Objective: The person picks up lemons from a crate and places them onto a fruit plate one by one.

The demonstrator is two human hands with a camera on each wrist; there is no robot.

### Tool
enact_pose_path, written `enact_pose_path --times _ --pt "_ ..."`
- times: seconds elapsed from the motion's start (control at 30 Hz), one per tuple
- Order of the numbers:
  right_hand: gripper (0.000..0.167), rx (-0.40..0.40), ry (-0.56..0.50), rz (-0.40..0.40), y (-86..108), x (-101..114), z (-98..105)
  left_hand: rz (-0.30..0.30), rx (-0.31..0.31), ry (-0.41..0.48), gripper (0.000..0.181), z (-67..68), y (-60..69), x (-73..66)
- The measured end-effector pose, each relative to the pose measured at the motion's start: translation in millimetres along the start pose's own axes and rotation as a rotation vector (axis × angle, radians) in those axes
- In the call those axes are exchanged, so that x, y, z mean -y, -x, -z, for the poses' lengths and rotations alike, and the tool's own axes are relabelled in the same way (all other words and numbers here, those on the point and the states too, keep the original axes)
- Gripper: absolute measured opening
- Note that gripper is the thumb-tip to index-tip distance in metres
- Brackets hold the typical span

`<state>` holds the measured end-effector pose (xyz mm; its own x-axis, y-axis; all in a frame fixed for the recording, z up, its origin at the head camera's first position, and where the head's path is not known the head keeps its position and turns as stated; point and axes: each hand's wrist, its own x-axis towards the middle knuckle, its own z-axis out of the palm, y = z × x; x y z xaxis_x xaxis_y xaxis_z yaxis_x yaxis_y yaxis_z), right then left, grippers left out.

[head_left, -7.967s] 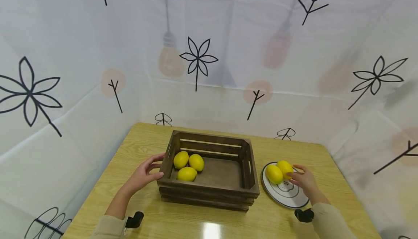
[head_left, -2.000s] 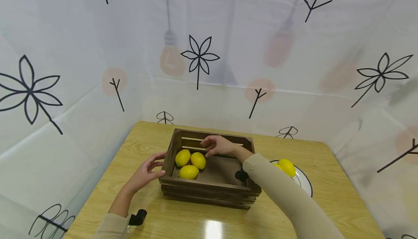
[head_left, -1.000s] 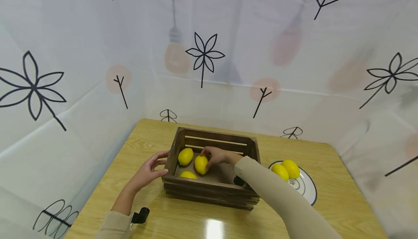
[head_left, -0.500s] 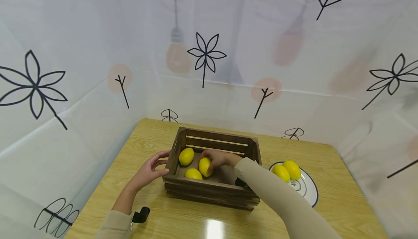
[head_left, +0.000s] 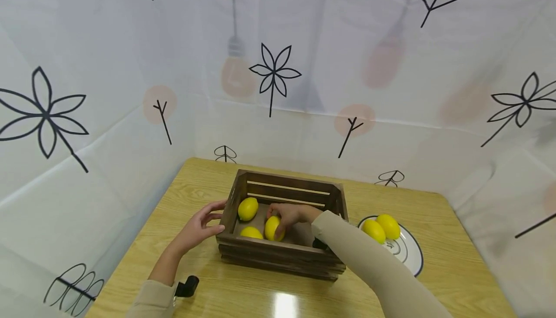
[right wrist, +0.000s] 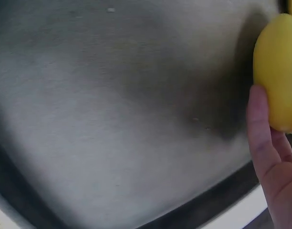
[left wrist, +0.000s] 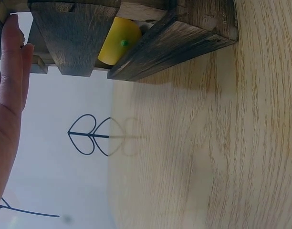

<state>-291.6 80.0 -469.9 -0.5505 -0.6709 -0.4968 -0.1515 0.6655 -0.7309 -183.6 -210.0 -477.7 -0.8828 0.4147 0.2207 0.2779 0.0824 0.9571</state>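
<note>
On the wood-grain table [head_left: 226, 289] — a brown crate [head_left: 278, 256], a white plate [head_left: 410, 254].

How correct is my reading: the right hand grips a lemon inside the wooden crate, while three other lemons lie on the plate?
One detail is wrong: two lemons lie on the plate, not three, as the head view shows. The right hand does grip a lemon inside the wooden crate.

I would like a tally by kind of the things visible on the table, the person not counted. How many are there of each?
Wooden crate: 1
Plate: 1
Lemons: 5 (3 inside the crate, 2 on the plate)
Total: 7
</note>
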Motion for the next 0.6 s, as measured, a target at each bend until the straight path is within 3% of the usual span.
enact_pose_path --times 0.6 --pt "0.051 -0.09 -0.174 0.237 20.0 30 18 -0.006 0.003 0.0 0.058 0.5 -1.9 2.4"
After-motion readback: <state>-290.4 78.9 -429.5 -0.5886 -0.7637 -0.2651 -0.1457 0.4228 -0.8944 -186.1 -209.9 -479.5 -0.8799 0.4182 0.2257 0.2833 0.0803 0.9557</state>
